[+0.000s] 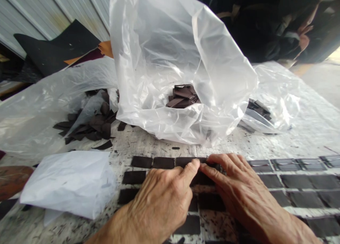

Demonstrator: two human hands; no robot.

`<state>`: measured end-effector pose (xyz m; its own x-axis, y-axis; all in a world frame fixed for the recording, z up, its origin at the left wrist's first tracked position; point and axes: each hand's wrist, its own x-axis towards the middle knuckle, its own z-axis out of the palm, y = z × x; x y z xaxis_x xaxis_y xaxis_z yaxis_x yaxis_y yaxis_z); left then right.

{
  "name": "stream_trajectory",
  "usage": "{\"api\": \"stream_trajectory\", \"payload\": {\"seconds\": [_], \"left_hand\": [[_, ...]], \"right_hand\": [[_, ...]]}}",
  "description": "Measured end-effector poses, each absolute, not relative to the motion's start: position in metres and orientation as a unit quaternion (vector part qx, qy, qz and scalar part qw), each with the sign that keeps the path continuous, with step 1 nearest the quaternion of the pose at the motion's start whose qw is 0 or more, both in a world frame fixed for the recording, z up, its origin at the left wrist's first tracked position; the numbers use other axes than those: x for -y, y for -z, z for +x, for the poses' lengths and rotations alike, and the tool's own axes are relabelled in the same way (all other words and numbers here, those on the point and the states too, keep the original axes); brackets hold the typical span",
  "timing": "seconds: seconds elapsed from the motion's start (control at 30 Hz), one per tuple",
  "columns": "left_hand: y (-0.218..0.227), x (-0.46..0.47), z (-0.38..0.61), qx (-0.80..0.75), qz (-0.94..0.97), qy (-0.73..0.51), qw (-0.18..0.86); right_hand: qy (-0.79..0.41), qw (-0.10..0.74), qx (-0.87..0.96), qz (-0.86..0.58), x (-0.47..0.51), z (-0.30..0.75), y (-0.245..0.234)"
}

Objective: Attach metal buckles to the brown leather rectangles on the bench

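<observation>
White, translucent sheeting [70, 180] lay folded at left. Next, the left hand [166, 192], curled, rested a fingertip on a matte, dark-brown rectangular patch [183, 161] in the farthest row [142, 162], its long axis running left to right. The right hand [236, 183], fingers slightly spread, rested just beside; whether either gripped anything, I couldn't tell.

I count two bare hands, one left hand [164, 190] and one right hand [239, 183], three clear plastic bags [159, 31], three heaps of dark pieces [183, 98] and one white packet [69, 180]. Four grey-faced pieces [285, 165] show; the dark rectangles [142, 161], partly covered, defeat my count.
</observation>
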<state>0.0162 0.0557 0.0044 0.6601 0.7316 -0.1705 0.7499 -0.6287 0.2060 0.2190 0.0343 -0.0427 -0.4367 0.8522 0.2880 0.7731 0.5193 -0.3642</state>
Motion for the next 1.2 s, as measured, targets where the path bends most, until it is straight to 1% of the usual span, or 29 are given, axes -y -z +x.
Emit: {"api": "stream_trajectory", "payload": {"seconds": [0.1, 0.3, 0.4, 0.5, 0.6, 0.73, 0.83, 0.97, 1.1, 1.2], "left_hand": [[-0.008, -0.061, 0.022, -0.418, 0.892, 0.088, 0.148], [-0.015, -0.066, 0.025, -0.338, 0.930, 0.125, 0.068], [-0.011, -0.065, 0.024, -0.367, 0.921, 0.093, 0.090], [-0.006, -0.064, 0.023, -0.409, 0.900, 0.087, 0.125], [-0.005, -0.062, 0.023, -0.426, 0.890, 0.092, 0.135], [-0.002, -0.061, 0.022, -0.430, 0.894, 0.087, 0.098], [-0.001, -0.062, 0.023, -0.429, 0.894, 0.093, 0.087], [-0.006, -0.066, 0.024, -0.424, 0.895, 0.093, 0.103], [-0.007, -0.067, 0.024, -0.399, 0.905, 0.062, 0.131], [-0.006, -0.065, 0.023, -0.389, 0.909, 0.067, 0.133]], "right_hand": [[-0.090, 0.226, 0.844, -0.477, -0.035, 0.218, 0.042], [-0.073, 0.229, 0.853, -0.463, -0.033, 0.219, 0.030], [-0.056, 0.284, 0.853, -0.435, -0.030, 0.232, 0.025], [-0.016, 0.314, 0.814, -0.489, -0.025, 0.251, 0.026], [0.025, 0.310, 0.785, -0.535, -0.023, 0.264, 0.031], [0.030, 0.282, 0.817, -0.502, -0.027, 0.261, 0.038], [0.029, 0.284, 0.821, -0.495, -0.032, 0.255, 0.041], [0.025, 0.270, 0.832, -0.483, -0.034, 0.254, 0.041], [0.008, 0.280, 0.820, -0.499, -0.033, 0.254, 0.043], [0.005, 0.277, 0.821, -0.499, -0.032, 0.255, 0.044]]}}
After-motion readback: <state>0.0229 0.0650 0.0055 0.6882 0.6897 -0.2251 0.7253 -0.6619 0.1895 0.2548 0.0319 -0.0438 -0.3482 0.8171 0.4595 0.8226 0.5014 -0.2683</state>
